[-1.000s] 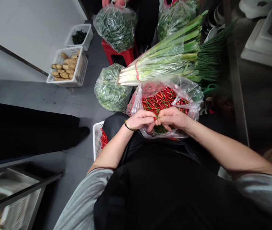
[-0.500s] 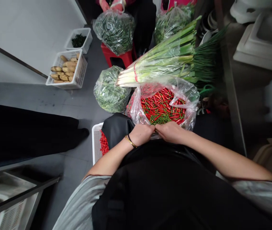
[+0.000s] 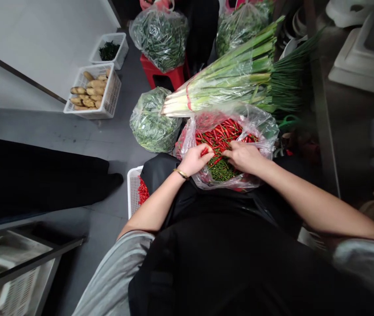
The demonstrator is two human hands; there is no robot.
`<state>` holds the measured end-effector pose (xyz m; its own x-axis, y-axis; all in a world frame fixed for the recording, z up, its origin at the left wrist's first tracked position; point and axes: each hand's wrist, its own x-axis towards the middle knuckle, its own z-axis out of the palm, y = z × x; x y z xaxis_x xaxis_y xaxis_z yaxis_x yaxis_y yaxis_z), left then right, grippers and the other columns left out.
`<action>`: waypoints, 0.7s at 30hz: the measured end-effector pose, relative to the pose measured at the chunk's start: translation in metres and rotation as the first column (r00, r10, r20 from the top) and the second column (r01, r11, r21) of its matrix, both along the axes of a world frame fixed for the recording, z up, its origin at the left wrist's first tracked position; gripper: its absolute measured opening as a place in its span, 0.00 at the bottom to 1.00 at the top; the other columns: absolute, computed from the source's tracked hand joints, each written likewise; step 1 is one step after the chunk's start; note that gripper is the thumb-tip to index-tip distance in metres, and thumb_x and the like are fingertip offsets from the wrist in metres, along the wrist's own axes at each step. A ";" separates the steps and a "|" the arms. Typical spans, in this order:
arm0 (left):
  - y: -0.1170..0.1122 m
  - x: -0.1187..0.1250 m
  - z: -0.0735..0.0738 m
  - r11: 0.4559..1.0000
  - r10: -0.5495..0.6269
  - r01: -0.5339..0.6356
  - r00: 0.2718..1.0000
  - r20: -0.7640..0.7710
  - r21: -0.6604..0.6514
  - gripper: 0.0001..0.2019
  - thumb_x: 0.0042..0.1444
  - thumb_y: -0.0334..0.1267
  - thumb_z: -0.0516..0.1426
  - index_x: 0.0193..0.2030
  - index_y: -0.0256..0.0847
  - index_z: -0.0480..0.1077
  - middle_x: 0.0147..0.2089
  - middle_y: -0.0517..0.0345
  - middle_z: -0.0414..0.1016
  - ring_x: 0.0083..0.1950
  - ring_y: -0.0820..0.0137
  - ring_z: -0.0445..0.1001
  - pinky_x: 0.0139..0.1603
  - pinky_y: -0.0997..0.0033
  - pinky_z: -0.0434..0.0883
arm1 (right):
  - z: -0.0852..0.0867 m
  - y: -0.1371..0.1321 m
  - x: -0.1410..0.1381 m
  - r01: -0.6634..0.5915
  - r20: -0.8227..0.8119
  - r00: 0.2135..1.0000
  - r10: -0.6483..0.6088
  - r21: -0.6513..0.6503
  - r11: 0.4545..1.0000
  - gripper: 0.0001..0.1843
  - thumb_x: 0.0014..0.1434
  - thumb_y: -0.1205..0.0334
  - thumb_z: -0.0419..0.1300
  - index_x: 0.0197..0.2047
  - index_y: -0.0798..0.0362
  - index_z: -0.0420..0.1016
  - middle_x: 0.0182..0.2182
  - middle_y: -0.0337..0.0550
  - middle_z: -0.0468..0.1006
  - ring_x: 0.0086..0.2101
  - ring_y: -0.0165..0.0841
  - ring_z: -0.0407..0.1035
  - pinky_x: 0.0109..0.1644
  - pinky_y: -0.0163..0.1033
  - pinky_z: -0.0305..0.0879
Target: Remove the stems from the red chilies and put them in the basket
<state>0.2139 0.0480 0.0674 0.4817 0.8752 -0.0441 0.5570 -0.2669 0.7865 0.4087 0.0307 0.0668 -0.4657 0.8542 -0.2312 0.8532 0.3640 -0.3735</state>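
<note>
A clear plastic bag (image 3: 266, 127) full of red chillies (image 3: 221, 131) rests in front of my lap, with a heap of green stems (image 3: 221, 171) at its near side. My left hand (image 3: 195, 160) is inside the bag mouth, fingers closed around a red chilli. My right hand (image 3: 244, 157) is also in the bag, fingers curled down onto the chillies; what it holds is hidden. A white basket (image 3: 133, 191) with stemmed red chillies sits on the floor by my left knee.
A bundle of green onions (image 3: 236, 83) lies behind the bag. Bags of leafy greens (image 3: 152, 123) stand on the floor and on a red stool (image 3: 160, 77). A white basket of ginger (image 3: 91, 94) sits by the wall. Another person's dark leg (image 3: 42, 175) stretches at left.
Both hands were pinched together near my lap half a second ago; they have since moved forward into the bag and apart, each onto the chillies.
</note>
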 end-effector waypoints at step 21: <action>-0.013 0.019 -0.027 0.597 0.381 -0.018 0.886 0.264 -0.802 0.10 0.59 0.41 0.54 0.31 0.37 0.62 0.17 0.70 0.56 0.12 0.82 0.52 0.14 0.81 0.52 | -0.018 0.022 -0.026 0.168 0.064 0.981 -0.181 0.172 0.971 0.21 0.65 0.55 0.44 0.48 0.55 0.74 0.44 0.56 0.75 0.39 0.40 0.71 0.38 0.38 0.60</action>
<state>0.2329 0.0353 0.0408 0.4312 0.6751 -0.5986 0.1340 0.6081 0.7824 0.3822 0.0526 0.0483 -0.2917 0.9501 -0.1103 0.9334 0.2575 -0.2497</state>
